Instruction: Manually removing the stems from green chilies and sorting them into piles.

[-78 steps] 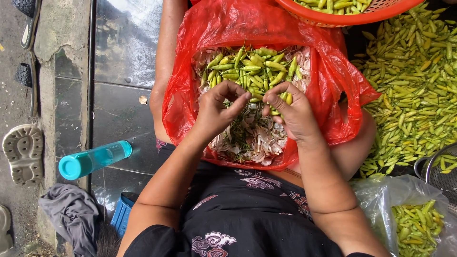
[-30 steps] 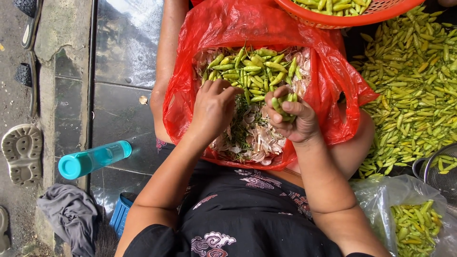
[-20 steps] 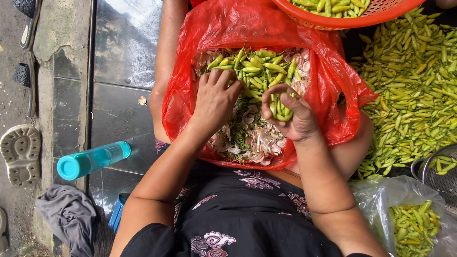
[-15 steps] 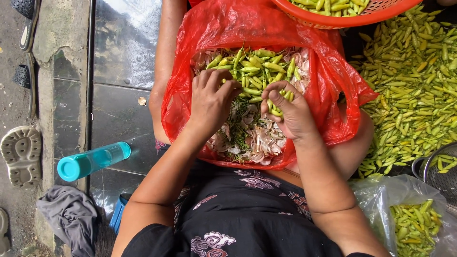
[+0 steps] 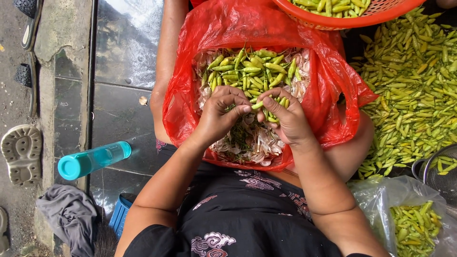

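A red plastic bag (image 5: 328, 81) lies open on my lap, filled with small green chillies (image 5: 252, 66) at the far side and pale husks and stems (image 5: 257, 143) nearer me. Over its middle, my left hand (image 5: 221, 114) pinches the end of one green chilli (image 5: 257, 105) between thumb and forefinger. My right hand (image 5: 285, 116) is closed around a small bunch of chillies (image 5: 277, 105), and its fingertips meet the left hand's at that same chilli.
A big heap of green chillies (image 5: 409, 90) covers the ground to the right. An orange basket (image 5: 352, 14) of chillies sits at the top. A clear bag with chillies (image 5: 414, 223) lies at lower right beside a metal strainer (image 5: 438, 171). A teal bottle (image 5: 90, 159), grey cloth (image 5: 71, 219) and sandals (image 5: 21, 152) lie left.
My left hand reached up into the chillies, then drew back to the middle. The right hand gathered a bunch, and both hands have come together on one chilli.
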